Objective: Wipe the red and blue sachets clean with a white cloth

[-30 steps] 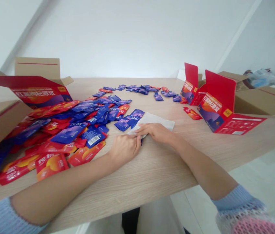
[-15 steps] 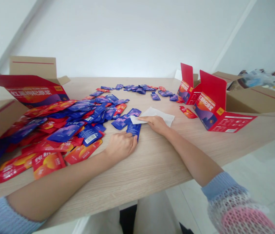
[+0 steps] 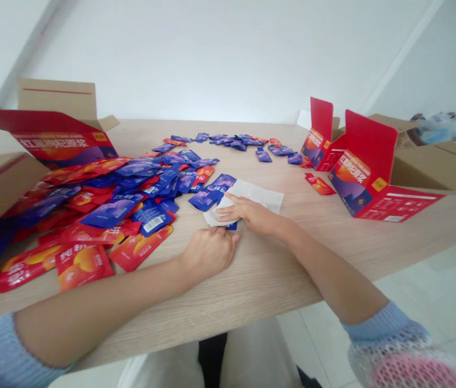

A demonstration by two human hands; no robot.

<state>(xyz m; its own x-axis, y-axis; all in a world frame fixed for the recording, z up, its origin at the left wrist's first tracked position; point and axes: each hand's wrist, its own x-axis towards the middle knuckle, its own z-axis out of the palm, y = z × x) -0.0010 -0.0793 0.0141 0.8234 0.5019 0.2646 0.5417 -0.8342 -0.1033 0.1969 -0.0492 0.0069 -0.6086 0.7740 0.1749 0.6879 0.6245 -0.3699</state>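
White wall [image 3: 195, 59] behind, pale wood-grain worktop [image 3: 268, 280] in front. One blue packet [image 3: 232, 226] is positioned mid-worktop, right of the pile of red and blue packets [image 3: 110, 211]; loose blue packets [image 3: 204, 200] are left just beyond it.

Change over the last half second: white cloth [image 3: 266, 195] has been brought down over the packet. Most of the upper face was exposed then; only a near corner is left showing now. Judged as the cloth being worked across the packet; face can't be inspected as it lies.

Left hand [image 3: 211, 250] is curled closed at the packet's near end, apparently clamped on the edge; fingertips are partly hidden. Right hand [image 3: 254, 214] is laid flat on the cloth, fingers pointed left. Hands are held close together.

Orientation: packet seems laid flat, near end toward the person. Long axis is mostly covered now; half a second ago it was seen running roughly away from the person. Cloth is stretched from near left to far right.
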